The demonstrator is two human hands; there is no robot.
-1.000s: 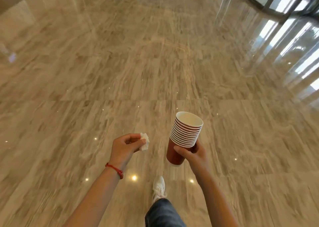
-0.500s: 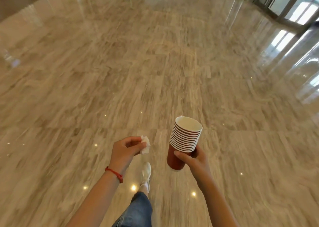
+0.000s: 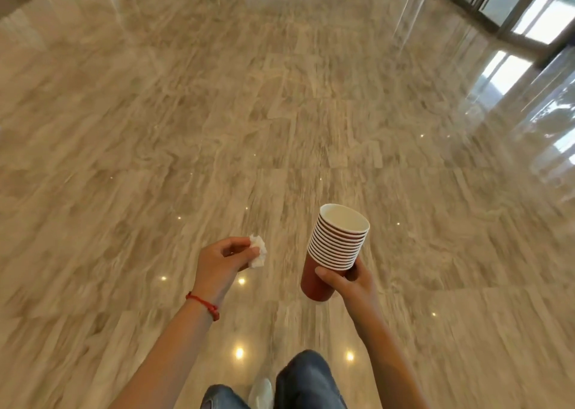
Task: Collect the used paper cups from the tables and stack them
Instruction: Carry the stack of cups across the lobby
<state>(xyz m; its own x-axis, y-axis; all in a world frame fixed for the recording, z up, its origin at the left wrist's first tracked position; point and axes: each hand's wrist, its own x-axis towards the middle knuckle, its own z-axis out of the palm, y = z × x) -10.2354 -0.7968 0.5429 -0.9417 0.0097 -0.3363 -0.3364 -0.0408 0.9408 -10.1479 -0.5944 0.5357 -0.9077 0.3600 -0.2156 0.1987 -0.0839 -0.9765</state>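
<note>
Right hand (image 3: 350,279) clasping nested stack of red paper cups with white rims (image 3: 337,247), stack axis tilted up-right, mouth open. Left hand (image 3: 222,262), left of stack, pinching crumpled white tissue (image 3: 257,251). Polished beige marble floor (image 3: 280,113) beyond; no worktop visible.

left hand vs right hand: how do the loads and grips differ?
The left hand pinches a small crumpled white tissue at its fingertips; the right hand wraps around a tall stack of red paper cups. The tissue is soft and shapeless; the cup stack is rigid, nested, leaning slightly left at its base. The left wrist wears a red string bracelet; the right is bare. Both are held out over the marble floor.
</note>
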